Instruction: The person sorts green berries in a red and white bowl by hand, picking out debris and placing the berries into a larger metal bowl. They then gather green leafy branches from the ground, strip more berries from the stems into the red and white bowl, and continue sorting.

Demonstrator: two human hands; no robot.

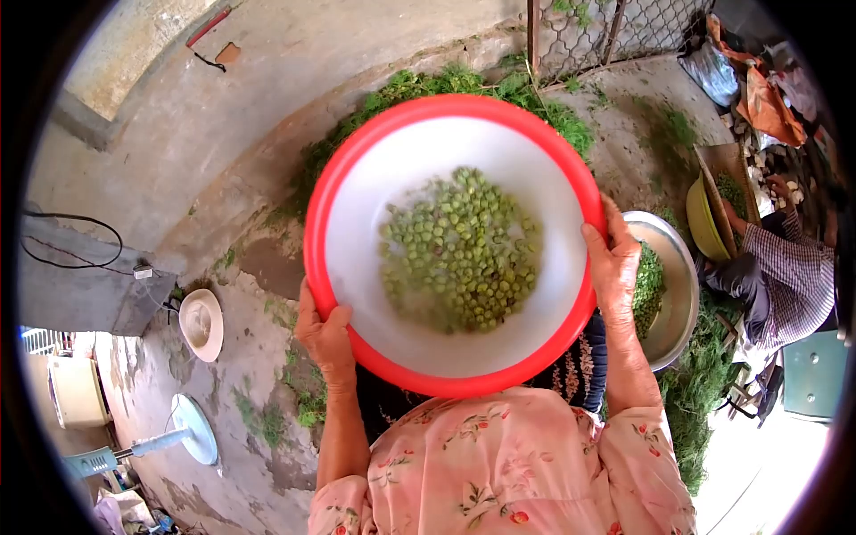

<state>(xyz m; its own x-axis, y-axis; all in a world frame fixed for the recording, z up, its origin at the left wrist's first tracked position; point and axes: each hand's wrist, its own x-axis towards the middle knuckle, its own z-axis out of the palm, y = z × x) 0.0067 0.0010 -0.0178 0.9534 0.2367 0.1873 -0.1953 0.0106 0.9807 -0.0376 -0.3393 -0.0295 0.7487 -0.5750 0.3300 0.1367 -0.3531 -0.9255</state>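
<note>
A large round basin, red outside and white inside, is held up in front of me with both hands. My left hand grips its rim at the lower left. My right hand grips the rim on the right side. Inside lies a pile of small green pods or peas, slightly blurred as if shifting.
A metal bowl with chopped greens sits on the ground to the right, beside a heap of green plants. Another person in a checked shirt crouches at the far right by a yellow bowl. A fan and hat lie left.
</note>
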